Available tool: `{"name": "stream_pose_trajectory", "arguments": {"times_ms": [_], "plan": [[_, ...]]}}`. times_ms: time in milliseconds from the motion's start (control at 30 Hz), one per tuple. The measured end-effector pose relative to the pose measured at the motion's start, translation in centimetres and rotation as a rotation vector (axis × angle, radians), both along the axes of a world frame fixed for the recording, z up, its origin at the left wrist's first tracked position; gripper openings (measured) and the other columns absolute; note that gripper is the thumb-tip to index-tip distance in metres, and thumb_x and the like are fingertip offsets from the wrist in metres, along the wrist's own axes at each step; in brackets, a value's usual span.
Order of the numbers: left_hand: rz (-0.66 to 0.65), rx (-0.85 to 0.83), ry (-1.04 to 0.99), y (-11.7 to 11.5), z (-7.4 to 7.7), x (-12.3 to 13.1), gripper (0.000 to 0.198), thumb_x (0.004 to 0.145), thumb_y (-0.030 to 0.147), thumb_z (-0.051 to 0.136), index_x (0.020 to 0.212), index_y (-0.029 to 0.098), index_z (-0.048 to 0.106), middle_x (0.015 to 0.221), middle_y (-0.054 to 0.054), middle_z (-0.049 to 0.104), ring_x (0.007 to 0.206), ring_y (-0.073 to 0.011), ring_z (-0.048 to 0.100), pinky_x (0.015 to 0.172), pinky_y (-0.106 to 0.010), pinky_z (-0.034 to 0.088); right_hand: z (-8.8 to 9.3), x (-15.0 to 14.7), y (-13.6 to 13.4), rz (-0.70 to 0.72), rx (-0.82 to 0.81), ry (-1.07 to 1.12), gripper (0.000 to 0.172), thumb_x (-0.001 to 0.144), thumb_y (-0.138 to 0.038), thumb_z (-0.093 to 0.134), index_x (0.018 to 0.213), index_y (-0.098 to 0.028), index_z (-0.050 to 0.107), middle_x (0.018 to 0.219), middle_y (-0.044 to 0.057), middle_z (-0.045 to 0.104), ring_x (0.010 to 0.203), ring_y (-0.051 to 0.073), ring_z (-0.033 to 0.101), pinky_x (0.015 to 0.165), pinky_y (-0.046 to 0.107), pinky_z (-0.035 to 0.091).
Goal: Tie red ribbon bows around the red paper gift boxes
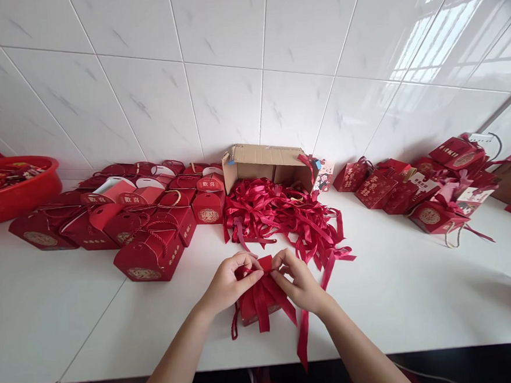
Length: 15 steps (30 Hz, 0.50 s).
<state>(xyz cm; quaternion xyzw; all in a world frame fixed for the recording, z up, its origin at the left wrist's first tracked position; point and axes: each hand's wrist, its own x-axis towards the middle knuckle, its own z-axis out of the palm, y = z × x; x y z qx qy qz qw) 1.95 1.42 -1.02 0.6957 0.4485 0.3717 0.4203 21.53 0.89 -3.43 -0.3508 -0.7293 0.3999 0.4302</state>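
Observation:
A small red gift box [249,317] stands near the table's front edge, between my two hands. Red ribbon [261,308] lies across its top, with tails hanging down the near side. My left hand [233,280] pinches the ribbon at the left with thumb and forefinger. From the right, my right hand [299,280] also pinches ribbon, close to the left fingertips. A dark red cord loop [234,324] hangs at the box's left side. Just behind lies a heap of loose red ribbons [278,213]; one long strip [304,340] trails down past my right wrist over the front edge.
Behind the heap, a cardboard carton [266,154] lies open toward me. Several red gift boxes [148,256] with cord handles stand in rows at left, beside a red basin [40,186]. More boxes [436,217] with ribbons cluster at right. A white tiled wall [227,30] bounds the back.

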Motion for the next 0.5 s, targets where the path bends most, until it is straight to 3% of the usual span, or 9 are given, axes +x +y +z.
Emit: {"name": "stream_pose_trajectory", "arguments": {"times_ms": [300,400,500], "plan": [[-0.045,-0.066,0.015,0.6,-0.7,-0.1,0.037,0.076,0.025,0.062,0.061,0.022,0.028,0.079,-0.002,0.066,0.093,-0.0212,0.060,0.079,-0.030,0.044,-1.6,-0.2,0.2,-0.051,-0.205,0.314,0.012,0.087,-0.023,0.054,0.085,-0.024,0.043,0.083,-0.001,0.047,0.068,0.012,0.044,0.054,0.023,0.039],[-0.061,-0.071,0.018,0.7,-0.6,-0.3,0.032,0.074,0.026,0.066,0.064,0.022,0.036,0.082,0.000,0.065,0.083,-0.0180,0.058,0.076,-0.029,0.045,-1.8,0.1,0.3,-0.051,-0.206,0.292,0.010,0.088,-0.025,0.054,0.095,-0.025,0.047,0.083,0.000,0.049,0.070,0.012,0.047,0.056,0.023,0.042],[-0.071,-0.073,0.011,0.6,-0.3,-0.6,0.027,0.073,0.029,0.069,0.070,0.021,0.043,0.088,-0.001,0.066,0.086,-0.0180,0.058,0.082,-0.030,0.045,-1.4,0.5,0.4,-0.013,-0.147,0.128,0.022,0.088,-0.026,0.055,0.111,-0.026,0.055,0.085,0.001,0.051,0.077,0.015,0.052,0.065,0.027,0.047]]}}
